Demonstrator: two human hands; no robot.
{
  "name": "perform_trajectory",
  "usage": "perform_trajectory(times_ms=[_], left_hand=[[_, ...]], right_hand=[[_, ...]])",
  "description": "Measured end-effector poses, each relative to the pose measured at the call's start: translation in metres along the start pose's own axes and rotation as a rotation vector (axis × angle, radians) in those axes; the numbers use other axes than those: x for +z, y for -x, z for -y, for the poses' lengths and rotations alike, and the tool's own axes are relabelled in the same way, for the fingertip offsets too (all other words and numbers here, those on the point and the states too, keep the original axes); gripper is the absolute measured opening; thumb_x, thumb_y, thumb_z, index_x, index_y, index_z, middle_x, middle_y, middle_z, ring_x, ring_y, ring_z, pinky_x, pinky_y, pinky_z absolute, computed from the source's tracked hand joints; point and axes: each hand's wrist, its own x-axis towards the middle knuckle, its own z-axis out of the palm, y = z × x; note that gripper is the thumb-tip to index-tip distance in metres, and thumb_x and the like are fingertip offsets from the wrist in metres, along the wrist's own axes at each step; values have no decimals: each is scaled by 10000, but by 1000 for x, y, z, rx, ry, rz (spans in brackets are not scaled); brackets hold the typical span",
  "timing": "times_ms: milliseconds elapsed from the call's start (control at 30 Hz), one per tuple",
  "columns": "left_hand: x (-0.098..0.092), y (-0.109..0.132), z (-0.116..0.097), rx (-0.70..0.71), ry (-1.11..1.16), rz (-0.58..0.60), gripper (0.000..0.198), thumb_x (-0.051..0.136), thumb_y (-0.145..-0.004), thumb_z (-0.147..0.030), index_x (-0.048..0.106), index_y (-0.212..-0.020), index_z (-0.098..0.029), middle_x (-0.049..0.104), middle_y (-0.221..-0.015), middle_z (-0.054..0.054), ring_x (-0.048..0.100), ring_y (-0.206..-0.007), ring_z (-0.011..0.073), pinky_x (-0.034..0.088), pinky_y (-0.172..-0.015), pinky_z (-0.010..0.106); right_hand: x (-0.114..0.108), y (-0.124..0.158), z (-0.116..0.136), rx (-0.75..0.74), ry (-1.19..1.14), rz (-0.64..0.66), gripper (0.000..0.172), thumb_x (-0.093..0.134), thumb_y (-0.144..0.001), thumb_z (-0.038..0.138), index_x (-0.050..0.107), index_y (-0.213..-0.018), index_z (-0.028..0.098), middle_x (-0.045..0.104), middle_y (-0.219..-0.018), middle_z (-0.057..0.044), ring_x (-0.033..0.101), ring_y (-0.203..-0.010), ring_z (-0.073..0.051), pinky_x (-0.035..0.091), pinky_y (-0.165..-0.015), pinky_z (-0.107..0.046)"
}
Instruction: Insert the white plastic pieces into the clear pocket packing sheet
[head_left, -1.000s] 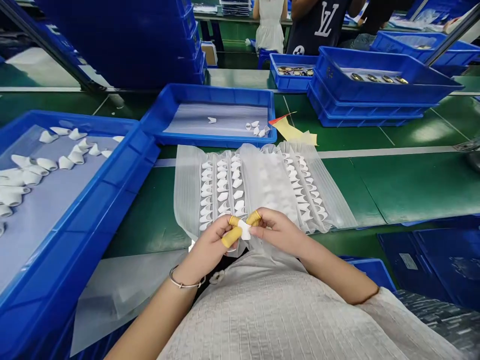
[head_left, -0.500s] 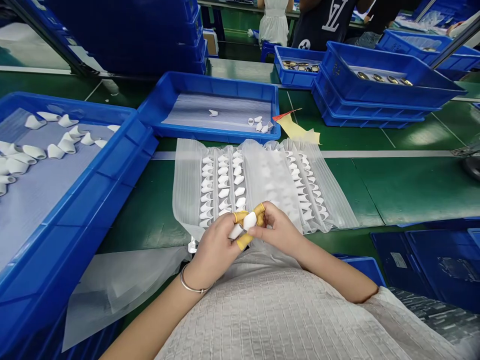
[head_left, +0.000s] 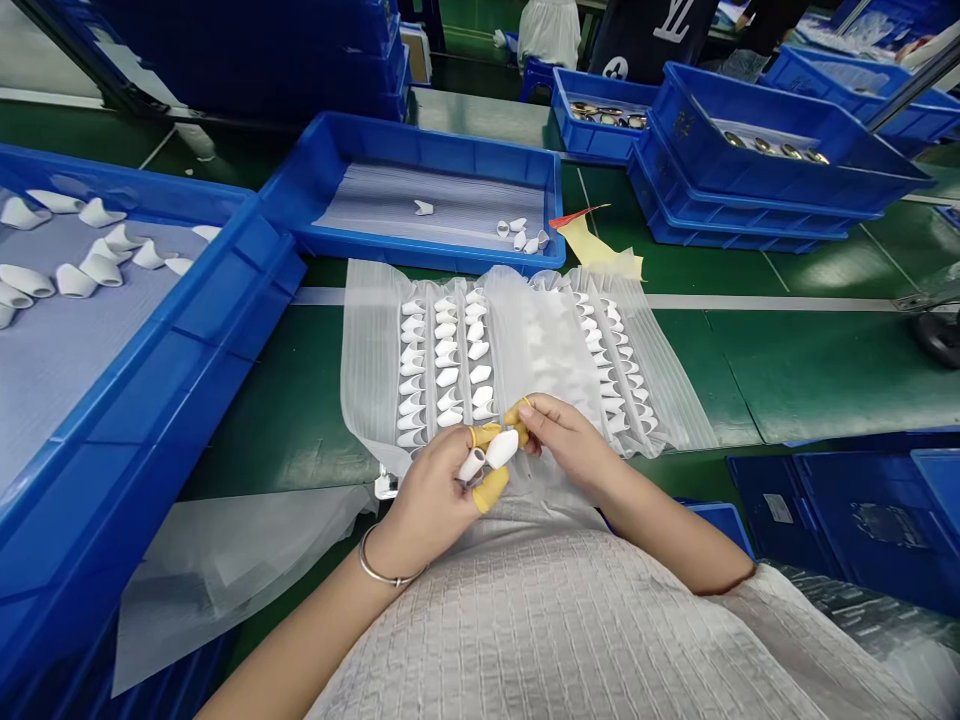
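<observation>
My left hand point(head_left: 442, 478), with yellow finger cots on its thumb and finger, is closed around small white hollow pieces. One smooth, pointed white piece point(head_left: 502, 448) shows between its fingertips, and a tube-like white piece point(head_left: 472, 464) sits beside it against the palm. My right hand point(head_left: 559, 432) also wears yellow cots. Its fingers are pinched together at the upper end of the pointed piece; whether anything is between them is hidden. Just beyond my hands lies a translucent ribbed foam sheet point(head_left: 369, 370), with rows of similar white pieces point(head_left: 447, 377) in its channels, partly covered by a fold.
On the left, a large blue bin point(head_left: 217, 350) holds loose white pieces. A lined blue tray point(head_left: 427, 255) with several pieces stands behind the foam sheet, beside yellow paper point(head_left: 592, 248). Stacked blue bins point(head_left: 750, 190) with metallic parts stand back right. Clear sheeting point(head_left: 247, 560) hangs at the front left.
My right thumb has moved off the front of the white piece, and the right fingers have drawn slightly up. The piece now shows more fully in my left hand. The view has shifted slightly.
</observation>
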Motion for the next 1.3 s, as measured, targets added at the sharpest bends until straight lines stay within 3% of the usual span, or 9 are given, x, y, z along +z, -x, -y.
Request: perform_trajectory(times_ms=[133, 300, 400, 533, 800, 933, 1033, 1133, 1300], left_hand=[[1, 1, 3, -4, -5, 8, 184, 629, -857, -244, 679, -1029, -201, 665, -866, 25, 617, -775, 189, 507, -689, 309], [2, 2, 7, -224, 170, -1, 332, 633, -891, -323, 632, -1208, -226, 690, -948, 20, 642, -803, 180, 521, -703, 304], [3, 3, 9, -290, 273, -6, 299, 658, -872, -347, 648, -1143, -221, 689, -897, 6, 637, -770, 169, 516, -700, 296], [5, 3, 10, -314, 319, -8, 243, 678, -850, -369, 669, -1039, -215, 707, -905, 16, 644, -763, 173, 510, -683, 296], [6, 6, 9, -249, 259, -77, 264, 685, -863, -415, 687, -1031, -211, 744, -953, 37, 693, -825, 203, 543, -712, 318], [5, 6, 8, -227, 135, -101, 226, 689, -860, -406, 689, -965, -205, 745, -893, 23, 681, -746, 189, 517, -636, 290], [4, 5, 6, -202, 46, -114, 227, 696, -856, -419, 686, -915, -200, 730, -824, 11, 661, -689, 180, 488, -593, 278], [4, 4, 4, -179, 6, -126, 253, 691, -854, -449, 675, -860, -196, 710, -766, 8, 648, -661, 182, 474, -572, 278], [6, 5, 6, -229, 101, -112, 223, 672, -866, -425, 679, -921, -209, 737, -839, 8, 671, -693, 180, 513, -600, 280]], right_hand=[[-3, 6, 6, -31, 79, 123, 308, 700, -880, 494, 668, -947, 195, 618, -845, -13, 561, -767, -155, 444, -717, -309], [-2, 8, 10, -42, 2, 60, 264, 781, -817, 334, 654, -1015, 215, 637, -944, -18, 588, -847, -164, 458, -769, -320], [0, 9, 9, -115, 42, 6, 269, 791, -793, 268, 645, -1016, 233, 634, -932, -7, 589, -854, -163, 460, -745, -307], [2, 12, 7, -224, 198, -28, 245, 762, -821, 227, 641, -1034, 240, 660, -961, -22, 604, -882, -177, 479, -745, -316], [0, 17, 5, -476, 538, -36, 202, 705, -908, 241, 630, -1095, 247, 634, -960, -29, 591, -900, -187, 486, -812, -351], [4, 16, 3, -378, 368, -55, 279, 736, -861, 280, 594, -1098, 243, 600, -953, -22, 575, -866, -181, 485, -759, -334], [12, 15, 4, -274, 316, -133, 237, 763, -825, 339, 560, -866, 224, 507, -775, 27, 489, -696, -146, 424, -645, -296], [17, 14, 7, -276, 403, -153, 299, 694, -880, 346, 485, -712, 214, 451, -704, 36, 432, -651, -135, 361, -609, -287], [12, 10, 6, -241, 287, -141, 267, 538, -982, 363, 532, -762, 211, 494, -709, 24, 465, -669, -139, 383, -641, -294]])
